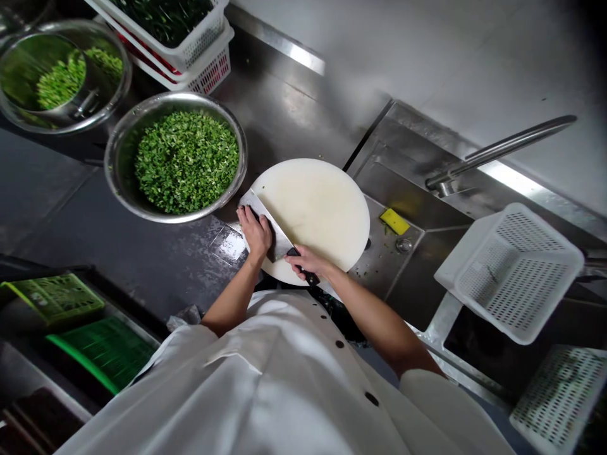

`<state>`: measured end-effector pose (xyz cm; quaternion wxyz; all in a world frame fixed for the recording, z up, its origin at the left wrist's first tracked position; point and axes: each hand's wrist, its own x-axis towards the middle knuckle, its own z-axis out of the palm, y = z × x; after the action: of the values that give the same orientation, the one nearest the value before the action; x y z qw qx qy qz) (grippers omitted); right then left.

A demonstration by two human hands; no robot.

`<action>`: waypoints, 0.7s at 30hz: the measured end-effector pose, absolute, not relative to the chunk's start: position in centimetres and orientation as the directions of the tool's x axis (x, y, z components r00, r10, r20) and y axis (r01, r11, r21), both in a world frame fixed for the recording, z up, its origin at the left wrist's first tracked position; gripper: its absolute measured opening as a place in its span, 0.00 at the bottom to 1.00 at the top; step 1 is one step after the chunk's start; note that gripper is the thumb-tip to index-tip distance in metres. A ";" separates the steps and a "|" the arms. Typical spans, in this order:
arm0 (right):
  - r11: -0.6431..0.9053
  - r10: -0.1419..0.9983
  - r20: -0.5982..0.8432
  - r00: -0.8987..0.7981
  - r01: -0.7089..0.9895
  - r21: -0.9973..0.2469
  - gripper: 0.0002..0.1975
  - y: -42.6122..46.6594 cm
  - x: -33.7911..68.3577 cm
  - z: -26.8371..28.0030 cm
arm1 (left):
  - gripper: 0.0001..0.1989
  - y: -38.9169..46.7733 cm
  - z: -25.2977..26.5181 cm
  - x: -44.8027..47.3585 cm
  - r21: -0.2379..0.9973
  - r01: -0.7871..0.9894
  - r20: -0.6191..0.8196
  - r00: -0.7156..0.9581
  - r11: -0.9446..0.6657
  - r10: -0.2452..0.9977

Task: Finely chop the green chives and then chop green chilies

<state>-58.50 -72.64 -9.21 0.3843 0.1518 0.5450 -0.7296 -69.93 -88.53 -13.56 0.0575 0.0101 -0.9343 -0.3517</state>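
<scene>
A cleaver [275,222] is held slantwise over the left near part of a round white cutting board [325,196]. My right hand [308,262] is closed round its black handle. My left hand [257,234] lies against the blade near its far end, fingers stretched out and a little apart. The board's surface is bare apart from a few green specks and faint stains. Just beyond my left hand, a steel bowl [112,161] holds a heap of chopped greens [187,161].
Another steel bowl [126,69] with chopped greens stands far left, near stacked white baskets [208,69]. To the right are a sink with a faucet [502,151], a yellow sponge [394,221] and a white perforated basket [516,272]. Green crates [102,351] sit lower left.
</scene>
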 end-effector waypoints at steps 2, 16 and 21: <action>-0.139 -0.428 -0.611 -0.666 0.717 -0.683 0.22 -73.9 -57.6 -9.1 | 0.30 -89.6 -13.1 -68.8 0.663 -0.021 0.060 -0.995 0.748 -0.081; -0.427 -0.352 -0.424 -0.834 0.546 -0.720 0.20 -76.4 -57.8 0.6 | 0.23 -104.7 1.4 -91.2 0.326 0.095 0.033 -0.995 0.941 0.090; -0.457 -0.023 -0.512 -0.859 0.464 -0.758 0.20 -73.7 -54.1 -0.7 | 0.13 -107.2 3.2 -95.5 0.383 0.089 0.260 -0.966 0.919 -0.015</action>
<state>-54.08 -73.73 -0.73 0.1478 0.2207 0.4994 -0.8246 -95.52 -107.18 3.25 0.1298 -0.0189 -0.9710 -0.1998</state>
